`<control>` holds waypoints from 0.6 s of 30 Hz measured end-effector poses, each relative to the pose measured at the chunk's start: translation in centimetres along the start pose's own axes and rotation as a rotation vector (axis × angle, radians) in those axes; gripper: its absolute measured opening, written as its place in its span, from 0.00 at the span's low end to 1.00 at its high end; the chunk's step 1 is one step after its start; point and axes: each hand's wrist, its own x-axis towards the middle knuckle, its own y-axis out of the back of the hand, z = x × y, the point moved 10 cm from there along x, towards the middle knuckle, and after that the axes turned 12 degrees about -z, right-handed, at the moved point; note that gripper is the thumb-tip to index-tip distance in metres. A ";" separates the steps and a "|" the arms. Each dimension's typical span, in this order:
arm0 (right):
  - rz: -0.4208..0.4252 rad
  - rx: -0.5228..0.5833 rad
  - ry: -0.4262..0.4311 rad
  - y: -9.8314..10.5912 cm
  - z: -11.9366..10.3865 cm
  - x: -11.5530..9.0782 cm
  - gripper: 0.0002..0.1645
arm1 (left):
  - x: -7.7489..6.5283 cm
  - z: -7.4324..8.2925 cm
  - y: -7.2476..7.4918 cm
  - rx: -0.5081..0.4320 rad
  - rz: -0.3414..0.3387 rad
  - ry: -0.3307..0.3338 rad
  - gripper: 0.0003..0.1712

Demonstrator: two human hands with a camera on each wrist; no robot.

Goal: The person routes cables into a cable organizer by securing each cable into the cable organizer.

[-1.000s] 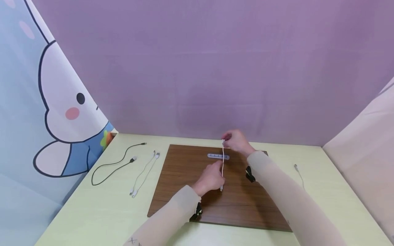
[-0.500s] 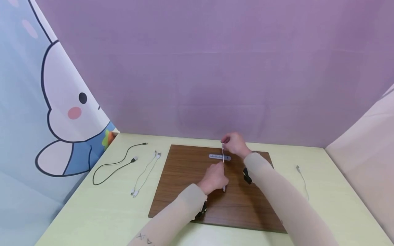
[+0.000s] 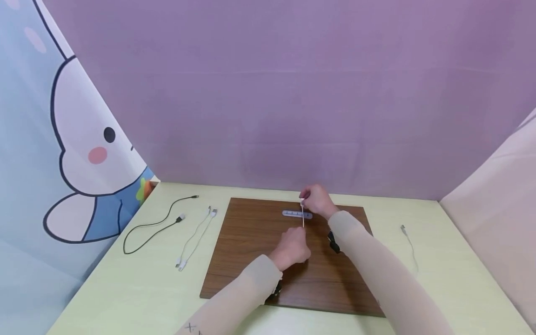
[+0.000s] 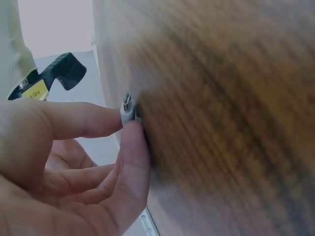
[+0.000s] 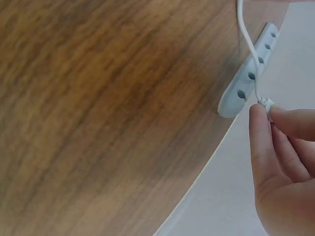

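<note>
A white USB cable (image 3: 303, 217) stretches between my two hands across a pale cable holder (image 3: 289, 213) on the brown wooden board (image 3: 243, 251). My left hand (image 3: 291, 247) pinches its near end between thumb and finger; the left wrist view shows a small USB-C type plug (image 4: 127, 107) there, close to the board. Near the board's far edge, my right hand (image 3: 317, 201) pinches the other end by its white plug (image 5: 268, 105), which the fingers partly cover. In the right wrist view, the cable (image 5: 251, 46) passes over the slotted holder (image 5: 234, 98); I cannot tell whether it sits in a slot.
A black USB cable (image 3: 144, 224) lies looped on the pale yellow table (image 3: 125, 298) at left. Two short white cables (image 3: 200, 237) lie between it and the board. Another white cable (image 3: 410, 244) is at the right. A purple curtain (image 3: 268, 102) hangs behind.
Both hands have shifted slightly toward the near side, carrying the cable with them. The near plug, visible below my left hand earlier, is now hidden in the head view.
</note>
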 end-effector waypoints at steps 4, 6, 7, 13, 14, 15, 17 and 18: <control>0.006 -0.006 -0.007 -0.2 0.3 0.0 0.11 | -0.1 -0.1 -0.3 0.007 -0.013 0.008 0.09; 0.004 -0.002 -0.001 -0.3 0.3 0.1 0.11 | -0.1 -0.2 -0.3 0.017 -0.017 0.013 0.09; 0.002 -0.004 0.004 -0.3 0.3 0.1 0.10 | -0.2 -0.2 -0.3 0.021 -0.020 0.017 0.09; -0.004 -0.007 0.023 -0.6 0.3 0.0 0.10 | -0.4 -0.2 -0.6 0.040 -0.045 0.044 0.09; -0.004 -0.008 0.026 -0.6 0.3 0.0 0.10 | -0.4 -0.2 -0.6 0.041 -0.047 0.046 0.09; -0.006 -0.007 0.027 -0.6 0.3 0.0 0.11 | -0.5 -0.2 -0.6 0.043 -0.050 0.049 0.09; -0.007 -0.008 0.032 -0.7 0.3 0.0 0.11 | -0.6 -0.2 -0.6 0.045 -0.054 0.051 0.09; -0.009 -0.005 0.032 -0.7 0.3 0.0 0.10 | -0.6 -0.2 -0.6 0.046 -0.055 0.052 0.09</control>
